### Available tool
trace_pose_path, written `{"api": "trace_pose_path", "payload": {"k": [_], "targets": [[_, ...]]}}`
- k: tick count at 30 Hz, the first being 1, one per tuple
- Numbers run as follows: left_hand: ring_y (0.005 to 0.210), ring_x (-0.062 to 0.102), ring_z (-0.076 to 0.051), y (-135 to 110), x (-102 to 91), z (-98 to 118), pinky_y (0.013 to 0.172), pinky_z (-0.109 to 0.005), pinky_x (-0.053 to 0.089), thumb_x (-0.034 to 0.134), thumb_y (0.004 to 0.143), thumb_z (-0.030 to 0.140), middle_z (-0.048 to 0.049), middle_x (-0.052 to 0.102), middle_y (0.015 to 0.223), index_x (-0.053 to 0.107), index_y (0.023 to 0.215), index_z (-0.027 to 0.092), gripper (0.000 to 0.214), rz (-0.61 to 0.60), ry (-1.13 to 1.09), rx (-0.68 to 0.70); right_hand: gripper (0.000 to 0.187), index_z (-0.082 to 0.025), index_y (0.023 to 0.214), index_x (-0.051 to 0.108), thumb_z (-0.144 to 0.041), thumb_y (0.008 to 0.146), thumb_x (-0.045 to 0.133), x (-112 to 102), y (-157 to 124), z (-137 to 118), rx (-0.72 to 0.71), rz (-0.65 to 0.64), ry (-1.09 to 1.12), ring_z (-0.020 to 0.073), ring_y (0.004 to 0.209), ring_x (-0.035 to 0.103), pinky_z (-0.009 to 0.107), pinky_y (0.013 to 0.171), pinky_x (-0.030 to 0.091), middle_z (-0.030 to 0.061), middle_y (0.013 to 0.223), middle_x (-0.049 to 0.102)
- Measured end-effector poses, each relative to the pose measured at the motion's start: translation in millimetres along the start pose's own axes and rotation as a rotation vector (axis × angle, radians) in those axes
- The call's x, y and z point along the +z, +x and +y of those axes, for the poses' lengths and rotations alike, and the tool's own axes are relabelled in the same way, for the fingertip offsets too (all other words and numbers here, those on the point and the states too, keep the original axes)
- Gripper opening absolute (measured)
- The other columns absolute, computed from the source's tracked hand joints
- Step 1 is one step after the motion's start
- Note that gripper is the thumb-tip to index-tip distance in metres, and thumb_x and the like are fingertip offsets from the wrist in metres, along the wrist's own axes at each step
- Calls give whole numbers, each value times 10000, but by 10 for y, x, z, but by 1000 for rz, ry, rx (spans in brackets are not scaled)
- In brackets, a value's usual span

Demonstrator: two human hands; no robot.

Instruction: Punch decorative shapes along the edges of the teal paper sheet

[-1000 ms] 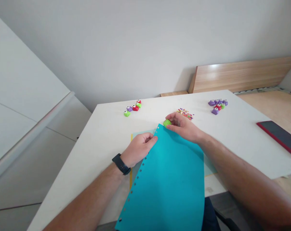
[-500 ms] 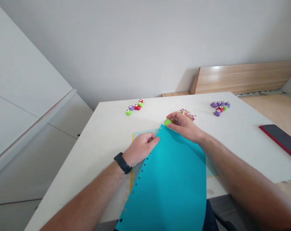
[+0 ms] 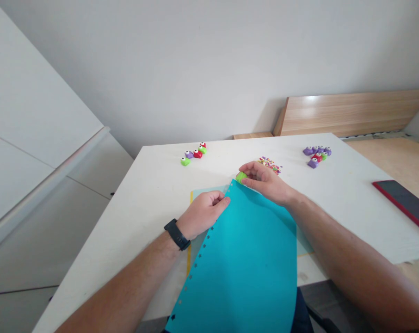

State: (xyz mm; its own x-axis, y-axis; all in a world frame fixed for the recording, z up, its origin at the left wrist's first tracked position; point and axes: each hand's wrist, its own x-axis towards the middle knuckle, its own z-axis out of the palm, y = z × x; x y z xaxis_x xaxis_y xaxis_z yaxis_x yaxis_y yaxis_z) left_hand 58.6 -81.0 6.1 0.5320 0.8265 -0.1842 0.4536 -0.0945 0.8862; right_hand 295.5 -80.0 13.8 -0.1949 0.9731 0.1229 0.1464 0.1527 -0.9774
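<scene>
My left hand (image 3: 211,207) pinches the left edge of a turquoise sheet of paper (image 3: 251,259) between thumb and fingers. A row of small star-shaped holes runs along that edge. At the far corner of the sheet, my right hand (image 3: 261,181) is closed around a small green craft punch (image 3: 241,177), which sits at the paper's edge. The fingers hide part of the punch, so I cannot tell whether it is pressed down. The sheet slopes toward me over the table's near edge.
Beneath the sheet lies a pale mat (image 3: 305,247) with yellow edging. Small coloured punches (image 3: 196,153) stand far left, and more punches (image 3: 317,156) far right. Loose colourful bits (image 3: 270,164) lie behind my right hand. A red-edged dark tablet (image 3: 403,201) rests on the white table (image 3: 150,194).
Hardly anything differs. The green punch appears slightly tilted in my right hand, while both hands and the sheet stay in place.
</scene>
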Motion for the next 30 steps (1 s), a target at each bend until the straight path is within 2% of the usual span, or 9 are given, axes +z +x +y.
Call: {"api": "trace_pose_path", "payload": {"k": [5, 19, 25, 30], "targets": [[568, 459, -119, -4, -2, 15, 512, -245, 295, 515, 937, 562, 30, 508, 654, 596, 792, 185, 411, 2, 4, 3, 404, -199, 1159, 569, -408, 854, 732, 21, -8, -40, 6, -24, 0, 180, 951, 626, 353, 850, 517, 56, 1034, 669], [566, 460, -123, -5, -6, 18, 508, -249, 298, 518, 931, 557, 25, 509, 646, 596, 775, 181, 415, 5, 25, 17, 383, -201, 1182, 565, -410, 887, 693, 6, 17, 42, -14, 24, -83, 186, 966, 625, 366, 863, 523, 63, 1068, 665], [572, 464, -126, -6, -8, 18, 515, -246, 306, 521, 927, 571, 25, 512, 645, 600, 773, 183, 425, 7, 24, 12, 400, -199, 1168, 573, -435, 873, 704, 12, 6, 10, -10, 13, -51, 186, 957, 622, 364, 859, 519, 61, 1052, 663], [573, 463, -130, -5, -12, 26, 518, -248, 314, 533, 916, 572, 21, 523, 643, 600, 764, 182, 424, 10, 12, 14, 411, -206, 1166, 568, -419, 855, 734, 5, -2, 11, -22, -8, 70, 187, 996, 633, 362, 897, 511, 66, 1098, 671]]}}
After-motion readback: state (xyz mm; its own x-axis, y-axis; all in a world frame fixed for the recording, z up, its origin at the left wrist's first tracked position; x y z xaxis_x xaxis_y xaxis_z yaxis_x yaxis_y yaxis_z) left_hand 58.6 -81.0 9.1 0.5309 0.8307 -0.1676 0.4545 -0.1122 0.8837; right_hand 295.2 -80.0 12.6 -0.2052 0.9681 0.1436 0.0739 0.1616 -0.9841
